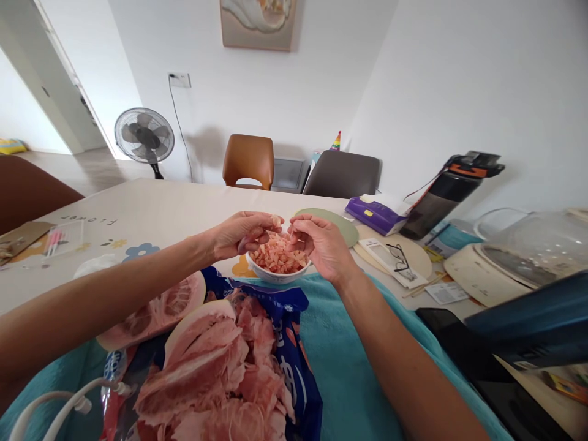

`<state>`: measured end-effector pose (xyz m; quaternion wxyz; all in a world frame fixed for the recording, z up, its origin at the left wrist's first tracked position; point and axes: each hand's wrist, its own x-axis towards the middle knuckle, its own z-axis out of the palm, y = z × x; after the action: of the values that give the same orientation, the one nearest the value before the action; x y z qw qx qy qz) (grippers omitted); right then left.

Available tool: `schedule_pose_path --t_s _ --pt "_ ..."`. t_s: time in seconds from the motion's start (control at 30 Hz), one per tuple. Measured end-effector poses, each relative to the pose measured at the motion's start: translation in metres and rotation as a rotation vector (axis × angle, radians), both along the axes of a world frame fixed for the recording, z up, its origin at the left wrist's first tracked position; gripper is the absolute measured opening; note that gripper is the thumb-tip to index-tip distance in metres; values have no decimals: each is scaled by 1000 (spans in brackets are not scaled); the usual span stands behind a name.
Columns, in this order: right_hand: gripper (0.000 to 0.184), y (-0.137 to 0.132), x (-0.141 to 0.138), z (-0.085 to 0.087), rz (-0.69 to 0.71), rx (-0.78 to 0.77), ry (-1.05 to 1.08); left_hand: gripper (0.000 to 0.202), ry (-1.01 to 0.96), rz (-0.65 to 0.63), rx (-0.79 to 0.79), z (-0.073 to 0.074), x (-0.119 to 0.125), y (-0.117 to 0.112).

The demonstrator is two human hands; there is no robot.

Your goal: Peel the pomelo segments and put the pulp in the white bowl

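Note:
Both my hands hover over a white bowl (pixel 274 275) heaped with pink pomelo flesh (pixel 278 256). My left hand (pixel 243 233) is closed in a pinch on a small piece of pomelo (pixel 277 221). My right hand (pixel 321 244) faces it, fingers curled and pinching the same piece from the other side. Nearer to me, a pile of pink pomelo peel and pith (pixel 215 373) lies on a blue plastic bag (pixel 294 367). That bag rests on a teal towel (pixel 349 361).
A half pomelo rind (pixel 160 309) lies left of the bag. To the right are glasses on a leaflet (pixel 397 257), a purple tissue pack (pixel 374 214), a dark bottle (pixel 441 199) and a cooker (pixel 519 257). Chairs (pixel 248 160) and a fan (pixel 144 136) stand behind the table.

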<state>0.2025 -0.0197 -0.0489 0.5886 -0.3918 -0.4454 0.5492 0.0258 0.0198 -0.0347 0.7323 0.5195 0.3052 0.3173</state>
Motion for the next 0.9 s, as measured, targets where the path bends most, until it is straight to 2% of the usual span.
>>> schedule_pose_path --t_s 0.17,0.27,0.37,0.47,0.57,0.9 --pt "13 0 1 1 -10 1 -50 13 1 20 -17 0 0 1" --pt "10 2 1 -2 -111 28 -245 9 5 17 -18 0 1 1" --pt "14 6 1 -7 -213 145 -493 7 21 21 -16 1 3 -1" --pt "11 7 2 -9 -276 276 -624 7 33 45 -26 0 4 -2" --pt "17 5 1 -9 -295 327 -665 9 22 75 -20 -2 4 -1" --pt "9 -5 -10 1 -374 370 -752 24 10 122 108 -5 7 -6"
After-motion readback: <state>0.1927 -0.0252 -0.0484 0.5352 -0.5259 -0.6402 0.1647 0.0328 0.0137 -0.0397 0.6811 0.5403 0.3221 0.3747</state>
